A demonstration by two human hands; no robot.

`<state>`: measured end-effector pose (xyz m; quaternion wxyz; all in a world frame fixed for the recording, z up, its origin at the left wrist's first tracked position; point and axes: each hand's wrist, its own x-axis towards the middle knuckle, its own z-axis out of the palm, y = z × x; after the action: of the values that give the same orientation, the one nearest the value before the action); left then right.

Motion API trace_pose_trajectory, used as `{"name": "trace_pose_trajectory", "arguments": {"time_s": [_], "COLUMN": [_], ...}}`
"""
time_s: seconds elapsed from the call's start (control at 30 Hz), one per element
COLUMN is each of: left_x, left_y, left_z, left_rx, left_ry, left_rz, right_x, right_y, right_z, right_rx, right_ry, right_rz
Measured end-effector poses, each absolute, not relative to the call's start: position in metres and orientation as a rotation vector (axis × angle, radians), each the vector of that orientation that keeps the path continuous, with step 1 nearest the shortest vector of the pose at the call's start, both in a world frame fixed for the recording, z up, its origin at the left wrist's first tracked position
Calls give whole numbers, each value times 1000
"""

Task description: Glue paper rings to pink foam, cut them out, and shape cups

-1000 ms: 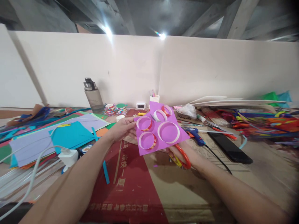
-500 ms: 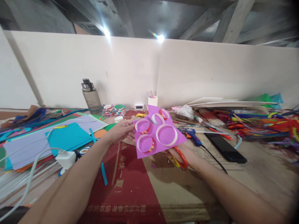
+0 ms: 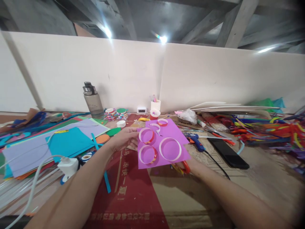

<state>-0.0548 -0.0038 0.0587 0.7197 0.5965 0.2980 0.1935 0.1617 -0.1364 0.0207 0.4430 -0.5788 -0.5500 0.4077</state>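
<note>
My left hand (image 3: 126, 139) pinches the left edge of a purple paper sheet (image 3: 156, 140), which is tilted toward me over the table. Several pale rings stand on the sheet, some with red outer sides; the largest ring (image 3: 170, 149) is at the right. Under the sheet's right edge, my right hand (image 3: 189, 159) is closed around scissors (image 3: 186, 167) with red and yellow handles. The sheet hides most of that hand's fingers and nearly all of the blades. A notch shows in the sheet's right edge, just above this hand.
A glue gun (image 3: 197, 142) and black phone (image 3: 228, 153) lie to the right, beyond them colourful pipe cleaners (image 3: 259, 130). Blue sheets (image 3: 69, 143), a white charger plug (image 3: 68, 166) and a bottle (image 3: 92, 101) are at left. A red-and-white cup (image 3: 155, 114) stands behind the sheet.
The purple sheet has come down slightly and its far edge has tipped lower, uncovering the cup behind it. More of the scissors is now covered by the sheet.
</note>
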Motion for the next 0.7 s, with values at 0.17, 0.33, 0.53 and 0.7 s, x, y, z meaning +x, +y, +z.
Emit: {"name": "trace_pose_trajectory", "arguments": {"time_s": [0.17,0.33,0.53,0.7], "left_x": [-56,-57,-58,-57], "left_y": [1,8,16,17], "left_z": [60,63,59,56], "left_rx": [1222,974,829,904], "left_ry": [604,650,760,787], "left_rz": [761,1190,1445,1518], "right_x": [159,160,163,164], "right_y": [-138,-143,-146,-148], "right_z": [27,39,41,39], "right_rx": [-1492,-1481,-1482,-1548], "right_ry": [-1386,-1439,-1534,-1574], "right_rz": [1099,1093,985,1087]}}
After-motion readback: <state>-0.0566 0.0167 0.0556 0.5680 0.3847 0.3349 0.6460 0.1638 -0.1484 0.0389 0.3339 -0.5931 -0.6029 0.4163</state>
